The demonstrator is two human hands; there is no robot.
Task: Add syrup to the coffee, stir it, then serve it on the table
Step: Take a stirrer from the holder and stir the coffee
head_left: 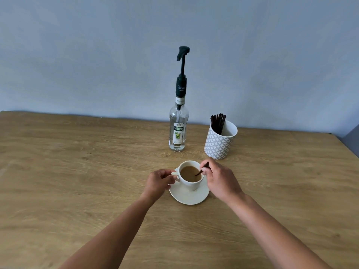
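Observation:
A white cup (191,184) of light brown coffee stands on a white saucer (186,197) in the middle of the wooden table (77,171). My left hand (158,181) pinches the cup's handle on its left side. My right hand (219,178) holds a thin dark stirrer (200,172) whose lower end dips into the coffee near the cup's right rim. Behind the cup stands a clear syrup bottle (178,133) with a tall black pump, upright and untouched.
A white patterned holder (219,144) with several dark stirrers stands right of the bottle, just beyond my right hand. A blue-grey wall runs along the table's far edge. The table's right edge slants at the far right.

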